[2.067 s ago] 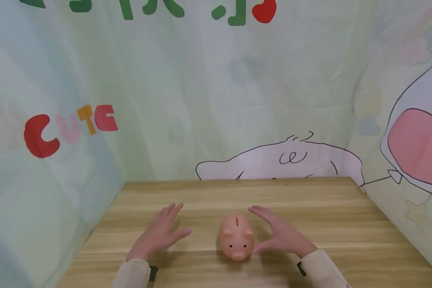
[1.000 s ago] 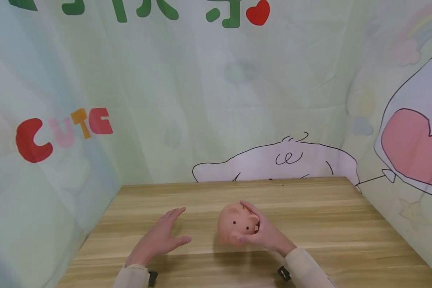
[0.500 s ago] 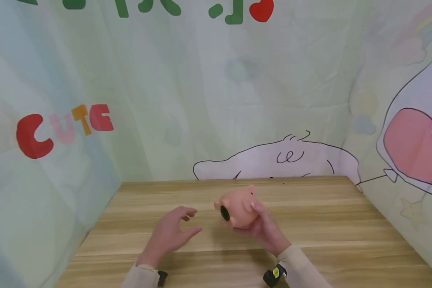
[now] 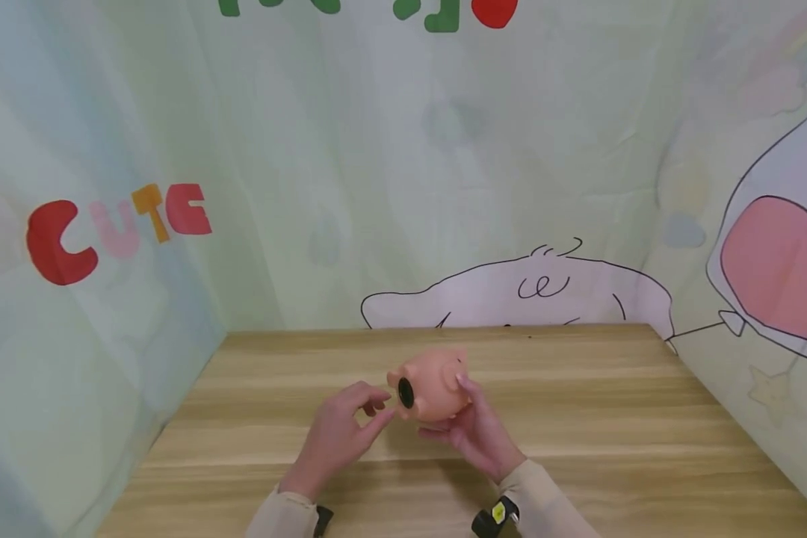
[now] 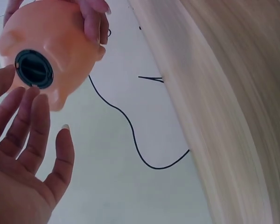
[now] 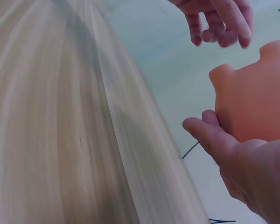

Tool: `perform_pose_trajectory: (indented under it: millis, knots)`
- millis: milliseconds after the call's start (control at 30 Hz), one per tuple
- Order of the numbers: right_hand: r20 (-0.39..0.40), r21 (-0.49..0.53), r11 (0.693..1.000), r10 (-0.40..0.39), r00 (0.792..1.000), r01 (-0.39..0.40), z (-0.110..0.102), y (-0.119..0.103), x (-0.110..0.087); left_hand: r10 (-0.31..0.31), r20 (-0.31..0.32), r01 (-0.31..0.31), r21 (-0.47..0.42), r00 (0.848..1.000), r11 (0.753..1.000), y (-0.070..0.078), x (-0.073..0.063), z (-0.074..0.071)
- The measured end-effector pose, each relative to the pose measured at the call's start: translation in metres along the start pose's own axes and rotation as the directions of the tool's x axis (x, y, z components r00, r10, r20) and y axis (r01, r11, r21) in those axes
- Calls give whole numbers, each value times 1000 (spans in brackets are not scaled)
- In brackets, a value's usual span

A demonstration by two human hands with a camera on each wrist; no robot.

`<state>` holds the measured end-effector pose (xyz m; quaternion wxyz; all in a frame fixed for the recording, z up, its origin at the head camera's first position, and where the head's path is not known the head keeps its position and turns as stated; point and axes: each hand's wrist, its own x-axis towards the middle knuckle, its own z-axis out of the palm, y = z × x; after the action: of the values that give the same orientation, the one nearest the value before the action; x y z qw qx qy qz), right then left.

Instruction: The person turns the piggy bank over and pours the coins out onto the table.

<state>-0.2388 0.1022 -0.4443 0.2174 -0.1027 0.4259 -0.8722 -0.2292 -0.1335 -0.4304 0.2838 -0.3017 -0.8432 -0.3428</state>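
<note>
The right hand holds a pink piggy bank up off the wooden tabletop, fingers and thumb curled round its body from below and behind. The bank is turned on its side, so its belly faces the person's left; the round black plug in the belly shows clearly in the left wrist view, with stubby legs around it.

The left hand is just beside the bank on the belly side, its fingers loosely spread and slightly bent, their tips right at the plug. Whether they touch the plug or stop just short of it cannot be told. It grips nothing.

Both wrists wear pale cream sleeves, each with a small dark strap-on device at the cuff.

Behind the tabletop hangs a pale green printed backdrop with a line-drawn cartoon figure, the coloured letters "CUTE" at the left, and a large pink heart shape at the right.
</note>
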Motion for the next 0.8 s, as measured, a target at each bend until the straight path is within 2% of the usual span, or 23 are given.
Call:
perform_pose_trajectory:
  millis: [233,333,533,800]
  knots:
    - [25,32,999,25,999,-26,10,1,-1,-14,-10,14,-27,1000,1000,6,7,4]
    - [28,42,999,31,999,-32,11,1,-2,-22,-7,22,6,1000,1000,9,9,4]
    - [57,58,998,32,998,-35,14,-1,-4,25,-48,-20,97,999,995,13,17,4]
    - [51,77,996,34,998,-38,15,-4,-6,23,-65,-17,99,998,995,19,19,9]
